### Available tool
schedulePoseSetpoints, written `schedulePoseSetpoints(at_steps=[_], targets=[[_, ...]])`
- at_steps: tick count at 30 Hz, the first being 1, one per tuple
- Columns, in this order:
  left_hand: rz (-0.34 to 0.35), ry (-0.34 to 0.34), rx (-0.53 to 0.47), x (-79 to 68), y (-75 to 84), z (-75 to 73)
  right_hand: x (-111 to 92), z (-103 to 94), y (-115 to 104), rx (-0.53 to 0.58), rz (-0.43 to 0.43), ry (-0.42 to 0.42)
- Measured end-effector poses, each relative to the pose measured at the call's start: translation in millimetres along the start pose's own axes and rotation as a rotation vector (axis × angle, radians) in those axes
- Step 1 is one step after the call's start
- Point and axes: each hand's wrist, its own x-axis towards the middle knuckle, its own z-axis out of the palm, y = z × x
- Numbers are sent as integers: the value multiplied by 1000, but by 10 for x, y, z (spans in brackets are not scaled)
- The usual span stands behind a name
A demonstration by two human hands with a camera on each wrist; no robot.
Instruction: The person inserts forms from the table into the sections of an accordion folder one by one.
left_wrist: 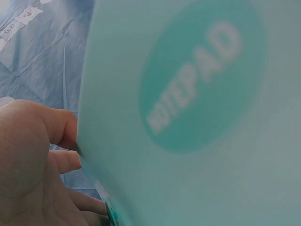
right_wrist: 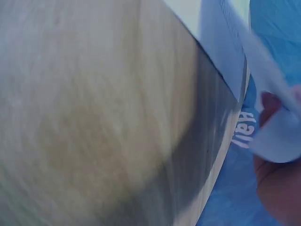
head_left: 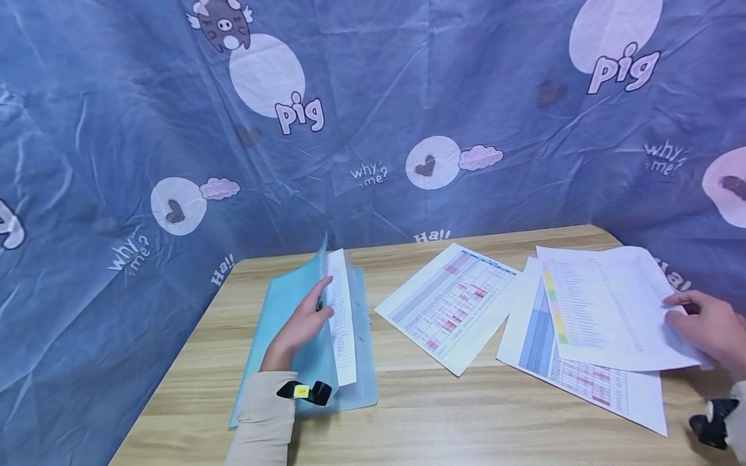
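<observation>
Notably, only the left wrist view shows the NOTEPAD label (left_wrist: pixel 202 75); the head view shows papers (head_left: pixel 344 323) inside the folder (head_left: pixel 366 343). On the wooden table (head_left: pixel 443 414), before a blue curtain (head_left: pixel 350 142), the left hand (head_left: pixel 300 327) holds the folder's raised cover (head_left: pixel 285 298), partly hiding them. The right hand (head_left: pixel 713 327) pinches a sheet (head_left: pixel 618 304) overlapping another page (head_left: pixel 644 404).

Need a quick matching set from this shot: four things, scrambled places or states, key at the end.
1. Folder
2. Left hand
3. Right hand
4. Cloth

A. Holds paper
B. Hangs behind the table
C. Light blue, partly open
D. Grips the folder's cover

Pairs: 1-C, 2-D, 3-A, 4-B
</observation>
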Motion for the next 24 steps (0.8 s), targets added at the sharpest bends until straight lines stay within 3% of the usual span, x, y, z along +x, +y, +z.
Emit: schedulePoseSetpoints(at_steps=[4, 9, 17, 24], targets=[[-4, -1, -2, -2, -4, 1, -21, -34, -143, 77, -62, 120], [-7, -4, -7, -5, -8, 1, -13, -140, -364, 93, -121, 222], [9, -3, -10, -4, -16, -4, -9, -189, -718, 133, -108, 271], [8, 1, -2, -5, -9, -9, -21, -178, -994, 192, -131, 259]])
